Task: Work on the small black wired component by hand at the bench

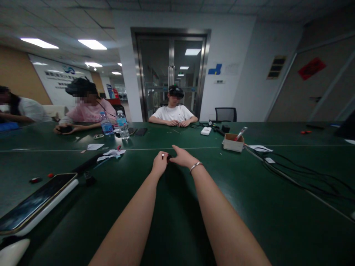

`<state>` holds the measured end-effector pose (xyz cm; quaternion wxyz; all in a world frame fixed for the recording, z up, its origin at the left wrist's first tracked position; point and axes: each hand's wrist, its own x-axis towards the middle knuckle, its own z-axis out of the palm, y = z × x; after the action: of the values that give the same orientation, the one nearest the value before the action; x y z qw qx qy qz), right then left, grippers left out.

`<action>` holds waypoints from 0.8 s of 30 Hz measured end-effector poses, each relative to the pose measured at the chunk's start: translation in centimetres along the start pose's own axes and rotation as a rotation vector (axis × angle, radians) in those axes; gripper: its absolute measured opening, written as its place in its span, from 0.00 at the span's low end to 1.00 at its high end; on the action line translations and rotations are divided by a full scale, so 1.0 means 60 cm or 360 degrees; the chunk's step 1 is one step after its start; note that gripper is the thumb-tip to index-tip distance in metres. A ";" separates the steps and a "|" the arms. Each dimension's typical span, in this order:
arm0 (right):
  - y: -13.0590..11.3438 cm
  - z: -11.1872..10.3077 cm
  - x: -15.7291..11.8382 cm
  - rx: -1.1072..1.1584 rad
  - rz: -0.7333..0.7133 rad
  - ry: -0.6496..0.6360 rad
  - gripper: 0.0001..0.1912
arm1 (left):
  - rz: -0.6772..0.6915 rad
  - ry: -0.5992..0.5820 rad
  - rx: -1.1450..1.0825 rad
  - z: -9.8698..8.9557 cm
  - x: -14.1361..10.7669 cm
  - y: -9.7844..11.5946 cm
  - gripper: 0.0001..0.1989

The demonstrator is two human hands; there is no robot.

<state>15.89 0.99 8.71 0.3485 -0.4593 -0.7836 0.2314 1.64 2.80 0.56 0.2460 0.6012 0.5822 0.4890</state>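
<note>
Both bare hands at centre of frame, arms reaching in from the lower edge over a glossy dark green bench. Left hand: fingers curled, grip closed on a small dark object, its shape mostly hidden by the fingers. Right hand: silver metal bracelet at the wrist, grip loose, fingers spread, thumb pointing at the small dark object; cannot tell if it touches. Lower left of frame: black-screened phone lying on a white slab. Left of centre: crumpled white paper, and beyond it two clear plastic bottles, upright. Right of centre: small open cardboard box; black cables trailing toward the right edge. Upper centre: seated person in white T-shirt, forearms on the bench's far side
</note>
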 end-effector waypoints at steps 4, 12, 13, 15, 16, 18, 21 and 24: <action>-0.074 -0.117 0.040 -0.0506 -0.0494 0.0662 0.33 | -0.0136 0.0039 -0.0109 -0.001 0.008 -0.008 0.13; 0.085 -0.017 -0.022 -0.0805 0.0638 0.0117 0.27 | -0.0130 -0.0030 -0.0172 -0.001 0.009 -0.004 0.13; 0.108 0.002 -0.031 -0.0810 0.0733 -0.0029 0.27 | -0.0117 -0.0043 -0.0157 -0.001 0.009 -0.003 0.12; 0.137 0.023 -0.037 -0.0848 0.0681 -0.0064 0.27 | -0.0082 -0.0066 -0.0122 -0.002 0.006 0.001 0.12; 0.143 0.027 -0.035 -0.0853 0.0636 -0.0046 0.27 | -0.0070 -0.0075 -0.0106 -0.002 0.005 0.002 0.12; 0.144 0.029 -0.027 -0.0796 0.0494 -0.0043 0.26 | -0.0060 -0.0092 -0.0084 -0.002 0.003 0.004 0.12; 0.136 0.036 -0.013 -0.0536 0.0164 -0.0098 0.24 | -0.0038 -0.0116 -0.0061 0.000 0.000 0.005 0.11; 0.130 0.051 -0.005 -0.0375 -0.0031 -0.0056 0.20 | 0.0008 -0.0153 -0.0068 0.002 -0.002 0.006 0.10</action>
<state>18.03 4.29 1.28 0.2806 -0.4853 -0.8158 0.1422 1.91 2.65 0.79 0.2852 0.6200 0.5576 0.4725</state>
